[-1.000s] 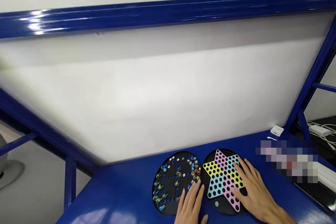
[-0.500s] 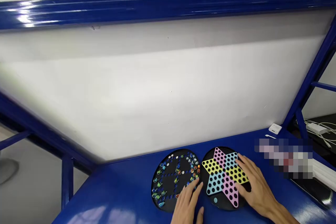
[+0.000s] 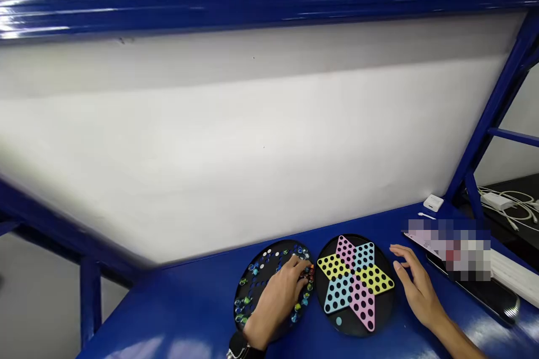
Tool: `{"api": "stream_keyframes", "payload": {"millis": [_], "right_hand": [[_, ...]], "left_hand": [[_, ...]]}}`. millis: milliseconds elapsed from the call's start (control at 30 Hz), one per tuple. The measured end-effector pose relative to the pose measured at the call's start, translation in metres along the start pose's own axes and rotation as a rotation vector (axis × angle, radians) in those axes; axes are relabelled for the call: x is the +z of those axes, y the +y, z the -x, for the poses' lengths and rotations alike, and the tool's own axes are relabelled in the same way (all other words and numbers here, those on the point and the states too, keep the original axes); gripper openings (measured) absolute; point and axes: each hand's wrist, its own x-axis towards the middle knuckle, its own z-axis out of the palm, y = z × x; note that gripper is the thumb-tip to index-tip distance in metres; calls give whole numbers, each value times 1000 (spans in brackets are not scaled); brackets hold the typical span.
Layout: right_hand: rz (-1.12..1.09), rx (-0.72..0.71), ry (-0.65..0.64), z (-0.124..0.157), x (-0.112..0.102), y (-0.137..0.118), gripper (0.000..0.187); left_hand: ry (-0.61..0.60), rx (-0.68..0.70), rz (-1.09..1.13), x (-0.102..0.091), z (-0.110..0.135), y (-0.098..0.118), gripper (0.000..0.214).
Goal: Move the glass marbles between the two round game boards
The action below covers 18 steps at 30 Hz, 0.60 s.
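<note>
A round black board (image 3: 239, 291) with rows of holes carries several glass marbles, many along its rim. My left hand (image 3: 283, 287), with a dark watch on its wrist, reaches over this board; its fingers are bent and apart near the marbles (image 3: 310, 280) at the right rim. The palm and part of the board beneath are hidden. Just to the right lies a second round black board, a Chinese checkers board (image 3: 352, 275) with a pink, yellow and light-blue star and no marbles in its holes. Beside its right edge my right hand (image 3: 415, 286) is open and holds nothing.
The boards lie on a blue table (image 3: 185, 303) against a white wall (image 3: 252, 151). On the right are a black glossy case (image 3: 499, 300), a long white object (image 3: 514, 275) and a blurred-out item. A small white box (image 3: 433, 202) stands behind, near blue frame posts and white cables (image 3: 517, 210).
My left hand has moved up and across the marble board, its wrist now in view. My right hand has moved right, off the star board. The camera view has shifted slightly.
</note>
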Motion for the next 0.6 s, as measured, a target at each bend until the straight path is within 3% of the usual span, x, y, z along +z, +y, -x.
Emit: {"api": "stream_keyframes", "payload": {"millis": [333, 600], "right_hand": [[12, -8, -24, 0, 0, -1, 36], [-3, -5, -51, -1, 1, -1, 34]], "left_hand": [[-31, 38, 63, -12, 1, -1, 24], [-19, 62, 23, -4, 4, 3, 36]]}}
